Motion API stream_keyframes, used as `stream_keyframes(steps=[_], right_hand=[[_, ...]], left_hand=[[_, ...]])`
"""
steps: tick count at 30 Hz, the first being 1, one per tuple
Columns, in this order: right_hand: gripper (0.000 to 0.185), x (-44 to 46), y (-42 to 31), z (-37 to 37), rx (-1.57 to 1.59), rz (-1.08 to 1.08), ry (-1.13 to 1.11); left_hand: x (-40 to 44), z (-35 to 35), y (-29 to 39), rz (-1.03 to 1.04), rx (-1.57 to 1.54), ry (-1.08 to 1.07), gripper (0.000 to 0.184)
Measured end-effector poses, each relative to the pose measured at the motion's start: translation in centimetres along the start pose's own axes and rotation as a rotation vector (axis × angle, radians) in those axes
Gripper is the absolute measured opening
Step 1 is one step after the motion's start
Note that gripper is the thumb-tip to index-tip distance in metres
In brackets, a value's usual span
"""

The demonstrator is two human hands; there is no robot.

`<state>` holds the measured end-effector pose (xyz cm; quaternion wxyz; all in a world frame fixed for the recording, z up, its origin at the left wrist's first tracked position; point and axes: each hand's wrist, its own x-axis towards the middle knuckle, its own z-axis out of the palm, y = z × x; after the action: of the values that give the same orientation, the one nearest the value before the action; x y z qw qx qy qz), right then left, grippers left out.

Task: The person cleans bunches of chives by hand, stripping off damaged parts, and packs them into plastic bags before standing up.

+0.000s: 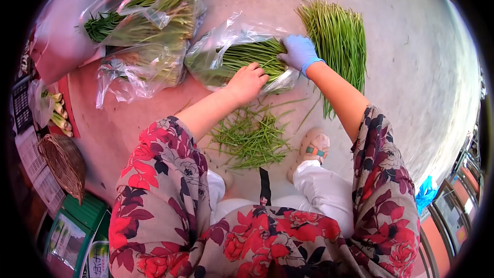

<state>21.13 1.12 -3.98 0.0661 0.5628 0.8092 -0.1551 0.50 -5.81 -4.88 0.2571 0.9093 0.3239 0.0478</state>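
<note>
A bundle of long, thin green stalks (pixel 248 57), which look like garlic scapes, lies inside a clear plastic bag (pixel 205 57) on the floor. My right hand (pixel 300 53), in a blue glove, closes around the bundle's right end at the bag's mouth. Bare, my left hand (pixel 246 83) presses on the near side of the bundle, its fingers curled at the bag's edge. What lies under its fingertips is partly hidden. Just right of the gloved hand rests a larger loose pile of stalks (pixel 337 41).
Short cut stalk pieces (pixel 252 141) lie heaped between my feet. Several filled plastic bags (pixel 154 25) of stalks are at upper left. A wicker basket (pixel 64 162) and a green box (pixel 77 226) stand at left. A blue plastic bag (pixel 426 193) is at right.
</note>
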Motion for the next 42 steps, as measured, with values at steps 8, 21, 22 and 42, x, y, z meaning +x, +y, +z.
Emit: stream_keyframes(steps=[8, 21, 22, 42], right_hand=[[0.028, 1.5, 1.1, 1.7, 0.240, 0.163, 0.033], [0.031, -3.8, -1.9, -1.6, -0.177, -0.307, -0.285], [0.025, -4.4, -2.0, -1.5, -0.197, -0.285, -0.284], [0.041, -2.8, 1.4, 2.2, 0.534, 0.267, -0.188]], left_hand=[[-2.7, 0.1, 0.0, 0.267, 0.079, -0.108, 0.035], [0.3, -1.0, -2.4, -0.101, 0.138, 0.068, 0.038], [0.5, -1.1, -3.0, -0.151, 0.186, 0.055, 0.033], [-3.9, 1.0, 0.7, 0.174, -0.020, -0.283, 0.029]])
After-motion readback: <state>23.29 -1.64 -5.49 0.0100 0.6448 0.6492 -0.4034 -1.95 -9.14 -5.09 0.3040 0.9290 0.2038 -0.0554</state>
